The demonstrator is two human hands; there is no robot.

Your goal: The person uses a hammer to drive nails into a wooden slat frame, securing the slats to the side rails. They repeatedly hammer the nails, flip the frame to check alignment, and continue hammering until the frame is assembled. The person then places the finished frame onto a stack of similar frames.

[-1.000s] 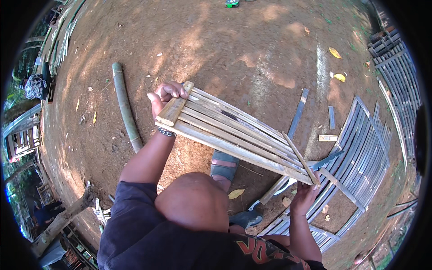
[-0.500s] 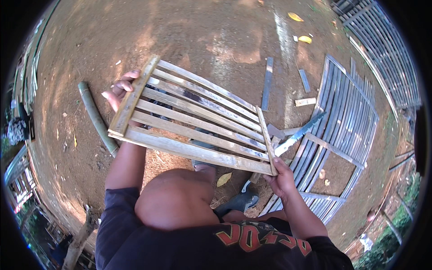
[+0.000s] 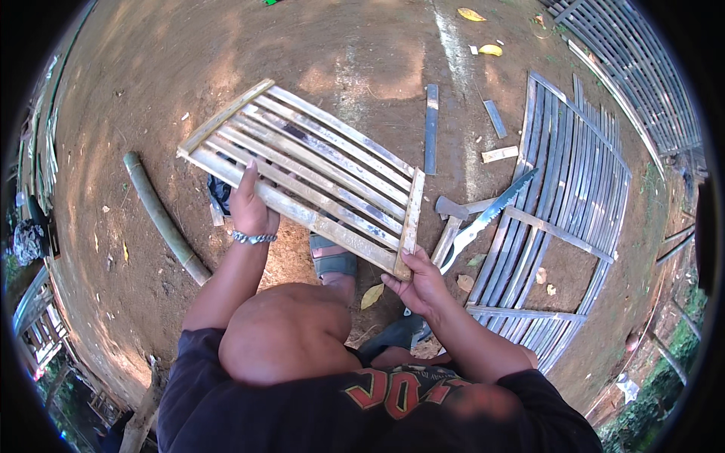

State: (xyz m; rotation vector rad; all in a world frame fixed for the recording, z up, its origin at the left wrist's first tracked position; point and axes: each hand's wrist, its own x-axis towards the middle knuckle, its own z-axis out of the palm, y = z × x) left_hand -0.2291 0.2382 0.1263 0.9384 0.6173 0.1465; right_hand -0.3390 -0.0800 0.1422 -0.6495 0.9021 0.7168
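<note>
A slatted bamboo panel (image 3: 302,204) is held up over my lap, its several pale strips joined by a crosspiece at either end. My left hand (image 3: 253,204) grips the near long edge toward the left, thumb on top and fingers hidden underneath. At the near right corner, my right hand (image 3: 419,279) pinches the end crosspiece between thumb and fingers. Just beyond that corner lie a hand saw (image 3: 487,219) with a pale handle and a hammer-like or axe-like tool (image 3: 451,211) with a wooden handle.
To the right, a large slatted bamboo panel (image 3: 521,249) lies on the ground; another stack (image 3: 642,68) is farther back. A green bamboo pole (image 3: 162,204) lies at left. Flat strips (image 3: 431,128) and yellow leaves (image 3: 491,50) are scattered ahead. My sandalled foot (image 3: 332,257) is below.
My left hand has moved from the panel's left end crosspiece to its near long edge. The panel has shifted left and turned, with my right hand still on its near right corner.
</note>
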